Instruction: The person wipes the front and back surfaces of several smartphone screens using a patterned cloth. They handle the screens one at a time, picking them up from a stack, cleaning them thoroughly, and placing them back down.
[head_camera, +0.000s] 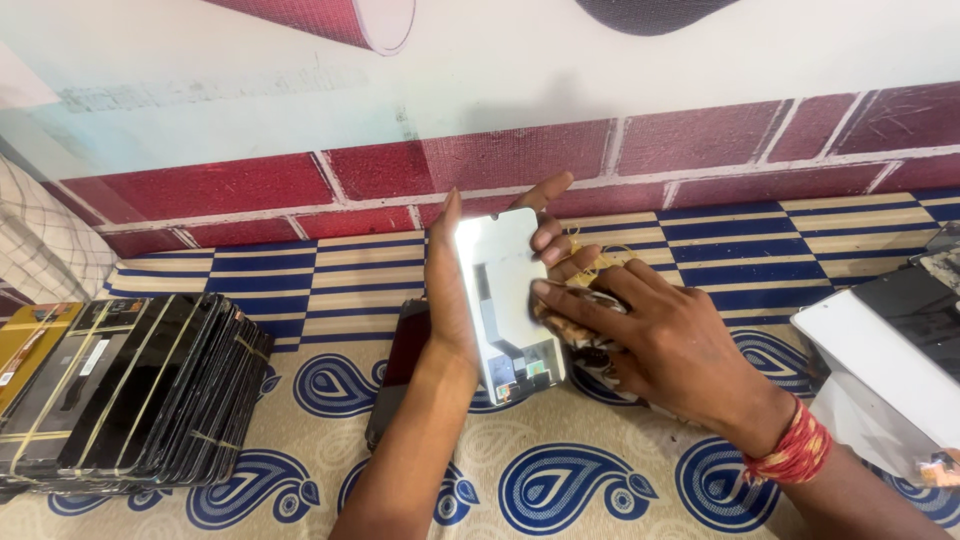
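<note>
The left hand (450, 300) grips an upright phone screen panel (508, 300) at centre; the right hand (660, 345), at three o'clock, pinches a rag (585, 330) against it. Wiping step; next calls for firm strokes.

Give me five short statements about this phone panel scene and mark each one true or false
1. The left hand holds a shiny phone panel upright by its edges. True.
2. The right hand presses a crumpled cloth against the panel. True.
3. The stack of dark panels bound with bands sits at the right edge. False: it lies at the left, on the patterned mat.
4. The right wrist is bare. False: it wears a red thread band.
5. The wall behind is plain white throughout. False: its lower part is a red brick pattern.
</note>
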